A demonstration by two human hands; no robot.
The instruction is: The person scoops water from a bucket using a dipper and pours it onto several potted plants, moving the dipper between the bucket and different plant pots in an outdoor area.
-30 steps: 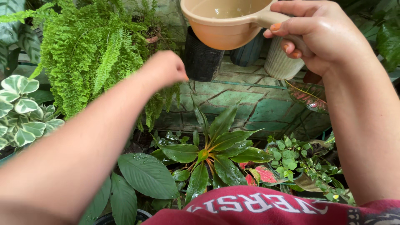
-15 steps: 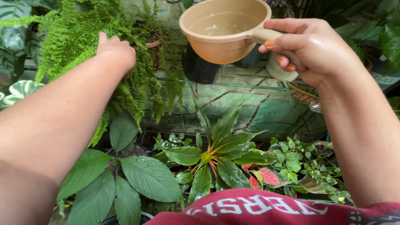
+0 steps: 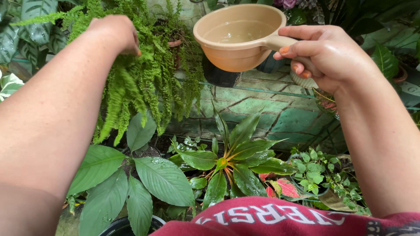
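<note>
Now your left hand [image 3: 114, 32] sits higher in the fern [image 3: 144, 83] than it did half a second ago, and a second ago it hung clear of the fronds, out toward the black pot [image 3: 221, 76]. It is loosely curled with the fingertips pressed into the foliage; you cannot tell whether it grips a frond. This suggests you are parting the fern to reach its base.

Your right hand [image 3: 326, 54] grasps the handle of the dipper [image 3: 238, 35], thumb on top, fingers wrapped beneath. Relative to the fern, the dipper is just to the right, near the upper fronds, and slightly closer than a second ago.

Dipper condition: tan plastic, round bowl, short stub handle, held level and partly filled with clear water. None is spilling.

Below the fern, broad wet leaves [image 3: 164, 179] spread over a dark pot rim.
</note>
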